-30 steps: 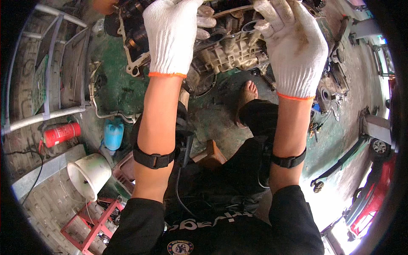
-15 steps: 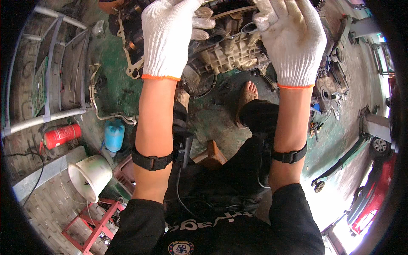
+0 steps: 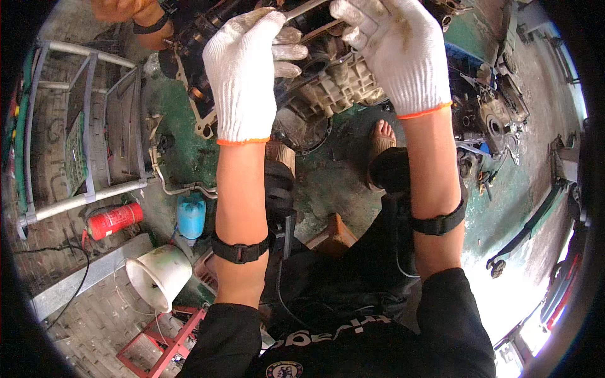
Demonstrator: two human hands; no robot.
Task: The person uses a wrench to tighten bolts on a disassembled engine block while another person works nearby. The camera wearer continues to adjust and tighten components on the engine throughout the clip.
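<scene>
My left hand (image 3: pixel 242 79), in a white knit glove with an orange cuff, pinches a slim silver metal bar (image 3: pixel 307 7) between thumb and forefinger. Its other fingers stick out to the right. My right hand (image 3: pixel 403 53), gloved the same way and stained grey, has its fingers bent at the top edge. The bar runs up to those fingers; the picture's edge hides whether they grip it. Under both hands lies a dirty engine block (image 3: pixel 343 85) with a ribbed, pale metal casing. A flat gasket-like edge (image 3: pixel 203 123) shows left of it.
Another person's banded forearm (image 3: pixel 151 28) reaches in at the top left. Loose engine parts (image 3: pixel 495 123) lie at right. A metal rack (image 3: pixel 88 126), a red fire extinguisher (image 3: pixel 115 220), a blue jug (image 3: pixel 191 216) and a white bucket (image 3: pixel 161 274) stand at left.
The silver bar has come into view between my hands. My right hand has shifted left, nearer my left one. The other person's forearm shows more at the top left.
</scene>
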